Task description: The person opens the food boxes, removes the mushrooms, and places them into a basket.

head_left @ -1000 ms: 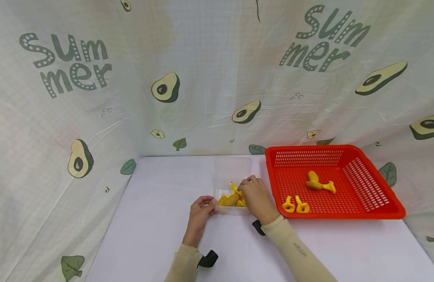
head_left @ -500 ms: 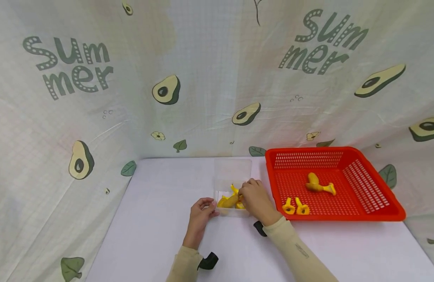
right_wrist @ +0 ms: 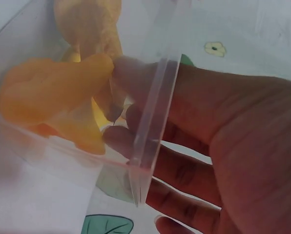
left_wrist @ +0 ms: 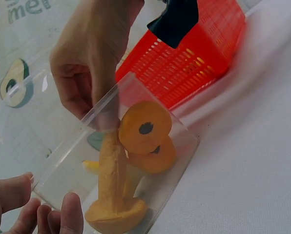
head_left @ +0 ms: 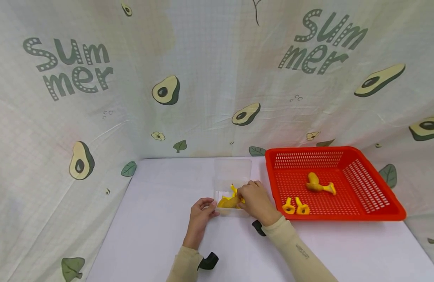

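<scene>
Head cam: clear box [head_left: 232, 212] is set on white surface [head_left: 160, 203], w/ clear flap [head_left: 232, 169] behind it. Box's near L corner is held btwn thumb & fingers of L hand [head_left: 200, 213]. Brown mushroom [head_left: 228, 203] is laid inside box amid yellow pcs [head_left: 234, 190]; its R end is covered by R hand [head_left: 257, 199]. Vs. a sec ago, only a small shift is noted: R hand is turned slightly, so its thumb is now exposed on near side. Red basket [head_left: 338, 217] contents are unchanged: 2 yellow mushrooms [head_left: 302, 208] at front L, brownish stock [head_left: 313, 186] mid-basket. So adjusting inside box, not fresh picking, is judged to be in hand.

L wrist cam: mushroom stem is pointed at R fingertips, cap is placed nearest L fingers. Two round-capped mushrooms [left_wrist: 145, 127] are stacked beside it. Box edge is touched by L thumb.

R wrist cam: stem end is framed btwn R thumb & fingers, seen thru wall; a pinch on it is judged likely, firmness can't be told. Orange mushroom [right_wrist: 43, 90] is met by thumb tip, approx.
</scene>
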Demonstrator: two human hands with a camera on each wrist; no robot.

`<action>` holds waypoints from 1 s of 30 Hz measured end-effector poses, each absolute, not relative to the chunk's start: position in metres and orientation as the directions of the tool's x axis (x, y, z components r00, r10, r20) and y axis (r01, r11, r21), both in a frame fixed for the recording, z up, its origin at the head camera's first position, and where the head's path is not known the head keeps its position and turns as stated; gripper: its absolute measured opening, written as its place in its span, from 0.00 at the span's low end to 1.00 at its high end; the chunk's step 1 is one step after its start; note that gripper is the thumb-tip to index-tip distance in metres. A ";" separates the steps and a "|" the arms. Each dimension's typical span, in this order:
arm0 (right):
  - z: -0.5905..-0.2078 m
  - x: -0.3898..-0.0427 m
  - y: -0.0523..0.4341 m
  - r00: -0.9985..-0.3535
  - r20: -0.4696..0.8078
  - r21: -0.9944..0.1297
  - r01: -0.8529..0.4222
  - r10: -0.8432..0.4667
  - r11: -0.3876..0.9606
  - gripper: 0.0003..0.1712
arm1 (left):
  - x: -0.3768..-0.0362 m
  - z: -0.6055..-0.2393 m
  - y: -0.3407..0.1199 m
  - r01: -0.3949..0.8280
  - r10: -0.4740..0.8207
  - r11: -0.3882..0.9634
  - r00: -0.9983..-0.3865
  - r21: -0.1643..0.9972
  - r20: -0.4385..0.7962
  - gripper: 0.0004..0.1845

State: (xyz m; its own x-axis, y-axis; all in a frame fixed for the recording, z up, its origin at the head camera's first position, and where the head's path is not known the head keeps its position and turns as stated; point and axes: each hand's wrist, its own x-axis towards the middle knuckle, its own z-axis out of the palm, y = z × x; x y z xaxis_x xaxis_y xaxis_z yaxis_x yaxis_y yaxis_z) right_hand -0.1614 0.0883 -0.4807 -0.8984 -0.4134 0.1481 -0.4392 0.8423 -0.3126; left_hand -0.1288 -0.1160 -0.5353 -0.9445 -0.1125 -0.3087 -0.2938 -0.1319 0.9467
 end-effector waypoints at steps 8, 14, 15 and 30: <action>-0.480 -0.167 0.088 -0.895 0.121 -0.311 -0.445 -0.429 0.840 0.16 | -0.129 -0.536 -0.117 -0.282 -0.111 -0.153 -0.947 0.947 -0.300 0.14; -0.478 -0.168 0.088 -0.879 0.134 -0.291 -0.477 -0.458 0.830 0.12 | -0.129 -0.535 -0.117 -0.273 -0.099 -0.176 -0.951 0.946 -0.293 0.12; -0.477 -0.168 0.088 -0.876 0.143 -0.291 -0.482 -0.460 0.827 0.12 | -0.129 -0.535 -0.117 -0.277 -0.102 -0.175 -0.949 0.945 -0.297 0.11; -0.477 -0.165 0.091 -0.857 0.144 -0.258 -0.515 -0.495 0.817 0.07 | -0.127 -0.533 -0.117 -0.285 -0.108 -0.150 -0.947 0.947 -0.303 0.14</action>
State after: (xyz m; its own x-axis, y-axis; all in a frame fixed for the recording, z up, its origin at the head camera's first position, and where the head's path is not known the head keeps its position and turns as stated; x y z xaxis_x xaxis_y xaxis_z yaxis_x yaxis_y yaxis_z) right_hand -0.1651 0.0907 -0.4772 -0.8569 -0.4951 0.1437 -0.5154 0.8171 -0.2581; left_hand -0.1267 -0.1165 -0.5334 -0.9470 -0.1076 -0.3027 -0.2855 -0.1504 0.9465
